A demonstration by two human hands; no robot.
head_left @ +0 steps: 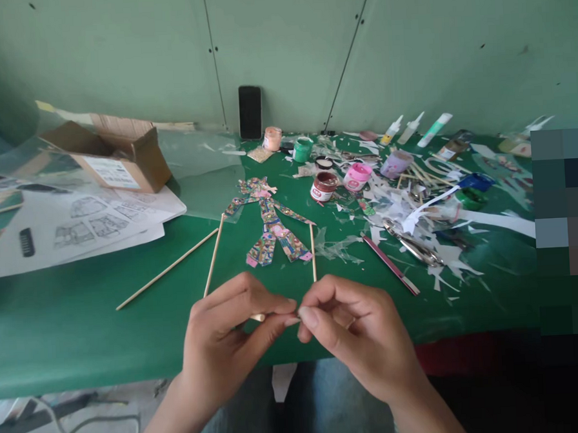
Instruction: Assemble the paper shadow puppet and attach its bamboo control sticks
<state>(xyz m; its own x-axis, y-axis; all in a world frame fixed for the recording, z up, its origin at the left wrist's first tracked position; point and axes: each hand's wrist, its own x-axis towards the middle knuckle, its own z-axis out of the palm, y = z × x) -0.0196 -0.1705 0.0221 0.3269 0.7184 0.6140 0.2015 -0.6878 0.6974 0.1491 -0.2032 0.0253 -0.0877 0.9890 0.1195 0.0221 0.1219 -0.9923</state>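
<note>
While patterned figure [272, 219] lies beyond, left hand [227, 329] holds stick [259, 317]; right hand [362, 322] pinches tiny piece [299, 318].

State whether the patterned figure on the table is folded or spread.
Spread: the patterned figure lies on the green table, legs splayed apart, arms angled out to either side.

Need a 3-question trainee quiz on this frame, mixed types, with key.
1. True or false: the right hand touches the figure.
2. What colour is the leftmost jar: A pink, B peach, C brown?
3. Fill in: the ____ hand is nearer the box.

Key:
1. False; the figure lies beyond the right hand, apart from it.
2. B.
3. Left; the left hand is on the box's side.
</note>
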